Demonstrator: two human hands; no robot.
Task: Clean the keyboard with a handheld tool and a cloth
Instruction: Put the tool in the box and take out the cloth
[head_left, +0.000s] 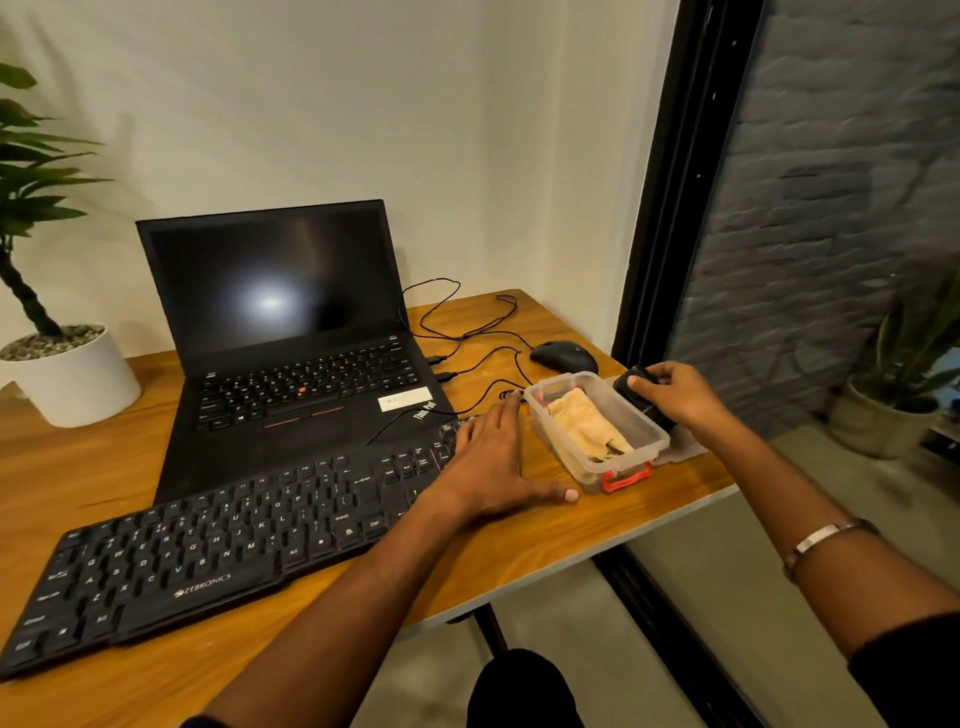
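A black Zebronics keyboard (208, 551) lies diagonally across the wooden table's front. My left hand (491, 457) rests flat on the keyboard's right end, fingers straight, thumb out on the wood. To its right stands a clear plastic box (660, 441) with a red latch, and a folded beige cloth (582, 423) lies inside it. My right hand (675, 392) grips a black handheld tool (631, 389) over the box's far right rim. Part of the tool is hidden under my fingers.
An open black laptop (280, 332) stands behind the keyboard, its cables trailing to a black mouse (563, 356). A potted plant in a white pot (78, 379) is at the far left. The box's lid (685, 447) lies by the table's right edge (675, 514).
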